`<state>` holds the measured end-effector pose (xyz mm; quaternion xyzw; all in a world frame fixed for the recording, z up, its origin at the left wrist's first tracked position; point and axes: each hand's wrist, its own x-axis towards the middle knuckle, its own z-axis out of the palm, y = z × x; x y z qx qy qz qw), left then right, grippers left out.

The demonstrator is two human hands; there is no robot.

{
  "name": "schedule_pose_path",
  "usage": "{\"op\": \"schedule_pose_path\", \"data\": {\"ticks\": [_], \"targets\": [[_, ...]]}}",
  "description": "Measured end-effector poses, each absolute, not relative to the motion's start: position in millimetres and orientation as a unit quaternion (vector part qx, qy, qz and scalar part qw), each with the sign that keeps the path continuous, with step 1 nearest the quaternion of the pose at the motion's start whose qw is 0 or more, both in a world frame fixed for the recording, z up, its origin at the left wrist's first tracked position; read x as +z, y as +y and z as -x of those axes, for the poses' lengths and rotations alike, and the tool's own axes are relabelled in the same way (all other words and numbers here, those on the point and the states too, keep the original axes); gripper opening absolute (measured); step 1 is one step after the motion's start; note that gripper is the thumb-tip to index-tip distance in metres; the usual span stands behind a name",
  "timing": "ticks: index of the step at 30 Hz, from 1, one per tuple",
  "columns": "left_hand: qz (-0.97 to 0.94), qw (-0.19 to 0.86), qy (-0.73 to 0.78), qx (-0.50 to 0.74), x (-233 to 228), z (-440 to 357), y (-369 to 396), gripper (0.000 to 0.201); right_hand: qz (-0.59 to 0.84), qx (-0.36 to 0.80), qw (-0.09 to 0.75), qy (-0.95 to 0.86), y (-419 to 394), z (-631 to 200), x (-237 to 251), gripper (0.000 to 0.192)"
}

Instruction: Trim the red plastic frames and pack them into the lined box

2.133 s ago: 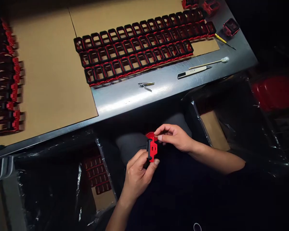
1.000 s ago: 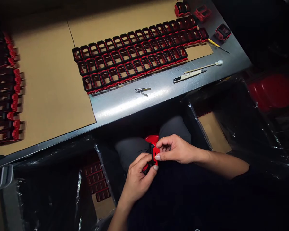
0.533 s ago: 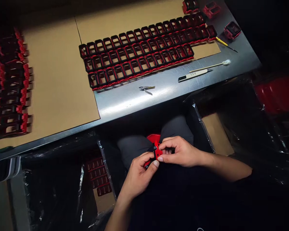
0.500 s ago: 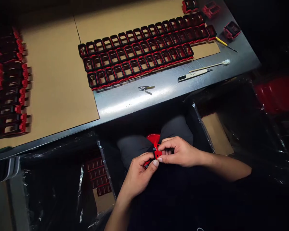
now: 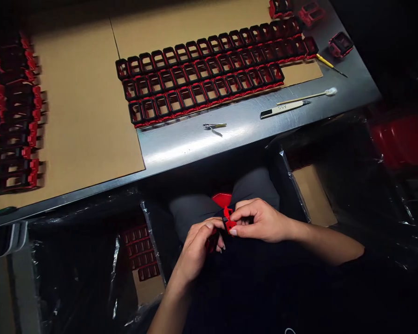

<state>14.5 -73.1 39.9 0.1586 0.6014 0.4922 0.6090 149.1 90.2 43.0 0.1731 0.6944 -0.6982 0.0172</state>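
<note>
We see both bare hands at work over the lap, below the near edge of the metal table. Our right hand has a small red-and-black frame pinched between thumb and bent fingers, out in front of the body. Our left hand lies against it from the left, the forefinger stretched across to its black edge and the thumb lifted clear. Something dark red shows beneath that palm, but the shade is deep there, so we cannot tell whether it belongs to the same frame, nor whether the left hand is gripping.

Far of the hands, three slanting rows of frames stand side by side on cardboard, the nearest row ending short on the right. More frames are lined up at the far left. On the bare metal near the rows lie nail clippers, and right of them a pale-handled knife with a cotton swab just beyond. A yellow-handled screwdriver rests farther right, near a loose frame by the table's right edge.
</note>
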Motion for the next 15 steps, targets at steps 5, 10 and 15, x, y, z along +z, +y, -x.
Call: {"op": "schedule_pose_path", "data": {"ticks": [5,10,15], "targets": [[-0.282,0.561,0.664,0.406,54.1,-10.1,-73.0,0.03,-0.115,-0.61,-0.068,0.781,89.5,-151.6,40.2,0.016],[-0.291,0.552,0.686,0.375,59.4,-11.7,-69.4,0.027,-0.082,-0.577,-0.113,0.805,88.3,-151.8,36.3,0.014],[-0.296,0.538,0.692,0.379,62.0,-12.7,-66.7,0.021,-0.061,-0.538,-0.156,0.826,85.8,-151.0,33.4,0.01]]}}
